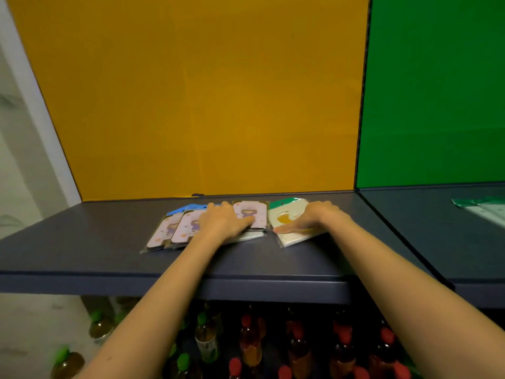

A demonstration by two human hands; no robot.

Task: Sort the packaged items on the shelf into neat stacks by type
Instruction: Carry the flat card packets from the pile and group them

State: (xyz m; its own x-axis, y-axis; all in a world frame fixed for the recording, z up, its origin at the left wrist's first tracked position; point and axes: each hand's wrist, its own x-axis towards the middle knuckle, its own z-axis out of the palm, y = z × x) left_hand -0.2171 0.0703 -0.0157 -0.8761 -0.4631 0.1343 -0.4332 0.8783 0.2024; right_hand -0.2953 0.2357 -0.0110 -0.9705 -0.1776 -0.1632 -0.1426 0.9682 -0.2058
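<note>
On the dark grey shelf [82,242] lie flat packaged items. Two pink packages [175,228] overlap at the left, with a blue-topped package [188,207] partly under them. Another pink package [252,214] sits in the middle on a small stack. My left hand [222,221] lies palm-down across the pink packages, its thumb touching the middle one. A white package with a green top and an orange figure [285,218] lies to the right. My right hand [311,217] rests flat on it, fingers spread and thumb along its near edge.
A yellow back panel [205,91] and a green panel [437,91] stand behind the shelf. Another green-topped package [483,209] lies on the adjoining shelf at far right. Several bottles with red and green caps [251,343] stand below the shelf.
</note>
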